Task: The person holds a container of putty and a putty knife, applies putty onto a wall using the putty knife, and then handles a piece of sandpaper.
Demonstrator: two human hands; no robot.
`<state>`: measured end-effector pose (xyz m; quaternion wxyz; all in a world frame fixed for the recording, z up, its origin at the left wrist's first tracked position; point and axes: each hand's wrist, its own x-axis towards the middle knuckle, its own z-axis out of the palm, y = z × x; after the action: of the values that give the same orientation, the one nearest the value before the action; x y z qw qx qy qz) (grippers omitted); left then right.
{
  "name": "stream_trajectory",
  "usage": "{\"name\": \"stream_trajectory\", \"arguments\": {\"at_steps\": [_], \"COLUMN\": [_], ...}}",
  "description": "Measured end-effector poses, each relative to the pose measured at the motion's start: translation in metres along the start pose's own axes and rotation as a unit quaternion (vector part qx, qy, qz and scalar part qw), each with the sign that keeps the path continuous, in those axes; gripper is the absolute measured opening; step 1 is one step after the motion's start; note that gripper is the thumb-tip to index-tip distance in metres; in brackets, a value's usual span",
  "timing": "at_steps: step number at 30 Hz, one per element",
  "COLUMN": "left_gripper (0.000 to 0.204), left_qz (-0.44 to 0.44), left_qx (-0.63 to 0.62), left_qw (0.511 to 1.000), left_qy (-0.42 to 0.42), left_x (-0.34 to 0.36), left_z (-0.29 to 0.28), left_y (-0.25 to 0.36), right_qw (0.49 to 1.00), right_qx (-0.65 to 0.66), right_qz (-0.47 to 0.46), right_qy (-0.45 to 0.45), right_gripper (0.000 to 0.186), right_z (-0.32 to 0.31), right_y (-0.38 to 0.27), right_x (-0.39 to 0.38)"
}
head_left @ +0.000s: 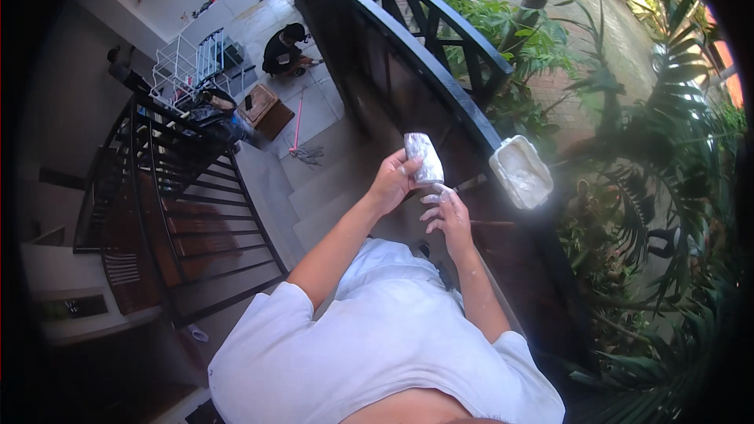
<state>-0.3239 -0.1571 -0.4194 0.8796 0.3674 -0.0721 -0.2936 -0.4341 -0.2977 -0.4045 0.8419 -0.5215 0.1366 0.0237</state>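
A pale, white-smeared flat piece with a dark edge (425, 159), like a putty spreader, is gripped upright in my left hand (389, 182). Its exact kind is hard to make out. Just below and to the right is my right hand (450, 218), its fingers apart and coated in white paste. One fingertip is at the lower end of the piece; whether it touches I cannot tell. Right of both hands, a whitish rectangular tub (521, 173) with white paste inside sits on top of the dark railing (440, 71).
Stairs (322, 196) descend ahead, with a black metal railing (212, 224) on the left. Below, a person (285, 51) crouches near a brown box (265, 110), a pink-handled mop (298, 122) and a white rack (179, 71). Plants (628, 188) grow beyond the right railing.
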Motion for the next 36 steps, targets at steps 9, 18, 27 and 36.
{"name": "stream_trajectory", "arguments": {"at_steps": [9,18,27,36], "left_gripper": [0.03,0.02,0.022,0.029], "left_qz": [-0.05,-0.066,-0.075,-0.127], "left_qx": [0.187,0.503,0.413,0.364], "left_qw": [0.973,0.856,0.906,0.92], "left_qy": [0.126,0.1,0.058,0.068], "left_x": [-0.06,-0.052,-0.026,-0.022], "left_z": [-0.08,-0.106,-0.108,-0.116], "left_y": [0.007,0.065,0.049,0.043], "right_qw": [0.986,0.963,0.953,0.977], "right_qx": [-0.168,-0.254,-0.239,-0.171], "right_qz": [0.008,-0.029,-0.077,-0.06], "right_qy": [-0.002,0.08,0.168,0.108], "right_gripper": [0.023,0.023,0.024,0.023], "right_z": [0.05,0.088,0.082,0.071], "right_y": [0.078,0.093,0.097,0.097], "right_x": [0.045,0.068,0.069,0.059]}}
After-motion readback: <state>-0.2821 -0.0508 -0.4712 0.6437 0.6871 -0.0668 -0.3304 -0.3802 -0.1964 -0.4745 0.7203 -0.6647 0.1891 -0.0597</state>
